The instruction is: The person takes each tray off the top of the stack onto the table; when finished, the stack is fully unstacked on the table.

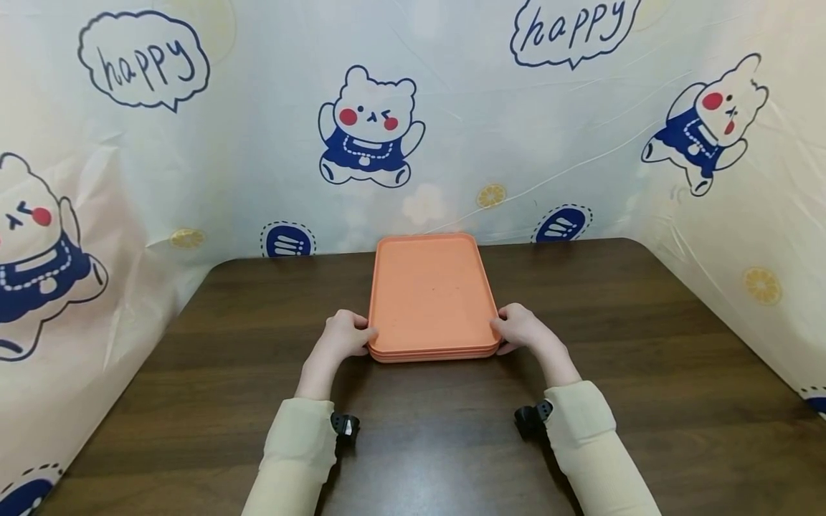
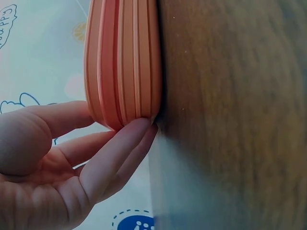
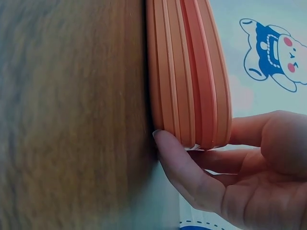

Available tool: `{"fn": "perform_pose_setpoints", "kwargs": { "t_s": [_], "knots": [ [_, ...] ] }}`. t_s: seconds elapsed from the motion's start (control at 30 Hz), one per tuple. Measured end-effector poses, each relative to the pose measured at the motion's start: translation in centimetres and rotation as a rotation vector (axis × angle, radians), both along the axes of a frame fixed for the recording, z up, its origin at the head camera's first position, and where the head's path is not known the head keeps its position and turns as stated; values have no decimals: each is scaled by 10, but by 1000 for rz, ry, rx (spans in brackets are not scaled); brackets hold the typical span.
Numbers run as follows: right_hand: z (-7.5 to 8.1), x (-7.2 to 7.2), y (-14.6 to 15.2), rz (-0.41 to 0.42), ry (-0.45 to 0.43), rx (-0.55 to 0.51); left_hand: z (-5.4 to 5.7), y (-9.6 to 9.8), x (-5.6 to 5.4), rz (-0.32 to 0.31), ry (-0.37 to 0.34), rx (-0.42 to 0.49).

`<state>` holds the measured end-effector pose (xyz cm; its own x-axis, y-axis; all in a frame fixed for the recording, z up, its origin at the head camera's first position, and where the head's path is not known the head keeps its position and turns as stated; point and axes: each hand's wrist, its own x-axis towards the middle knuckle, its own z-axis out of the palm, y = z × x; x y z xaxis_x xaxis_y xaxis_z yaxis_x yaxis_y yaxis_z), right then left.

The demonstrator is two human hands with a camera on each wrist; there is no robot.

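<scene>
A stack of several orange rectangular trays (image 1: 432,294) sits at the far middle of the brown table. My left hand (image 1: 343,335) grips the stack near its front left corner, thumb at the top rim. In the left wrist view, the left fingers (image 2: 112,158) bend against the side of the trays (image 2: 127,62), low by the tabletop. At the front right corner, my right hand (image 1: 524,330) holds the stack in the same way. The right wrist view has the right fingers (image 3: 192,177) along the side of the layered trays (image 3: 189,72), with one fingertip near the table.
The dark wooden table (image 1: 432,444) ends at a back edge just behind the trays. A pale curtain (image 1: 464,129) with printed bears surrounds the table at the back and both sides. Black wrist cameras are worn on the left wrist (image 1: 345,426) and right wrist (image 1: 533,420).
</scene>
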<state>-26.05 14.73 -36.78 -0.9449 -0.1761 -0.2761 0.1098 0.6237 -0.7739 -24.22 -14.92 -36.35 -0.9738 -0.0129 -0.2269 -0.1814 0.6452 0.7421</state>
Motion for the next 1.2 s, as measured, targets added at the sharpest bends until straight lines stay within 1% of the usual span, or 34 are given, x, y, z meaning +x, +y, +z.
{"fn": "perform_pose_setpoints", "kwargs": {
  "t_s": [0.2,0.43,0.53,0.73,0.93,1.2],
  "knots": [
    [1,1,-1,7,9,5,2,1,1,10,32,-15],
    [0,0,-1,25,32,15,2,2,2,16,40,-7],
    [0,0,-1,24,33,16,1,2,0,20,48,-12],
    [1,0,0,26,31,15,1,3,-2,49,48,-3],
    [1,-1,0,33,23,23,2,3,-1,62,45,11],
    [2,-1,1,41,23,27,2,4,-2,70,32,-12]
  ]
}}
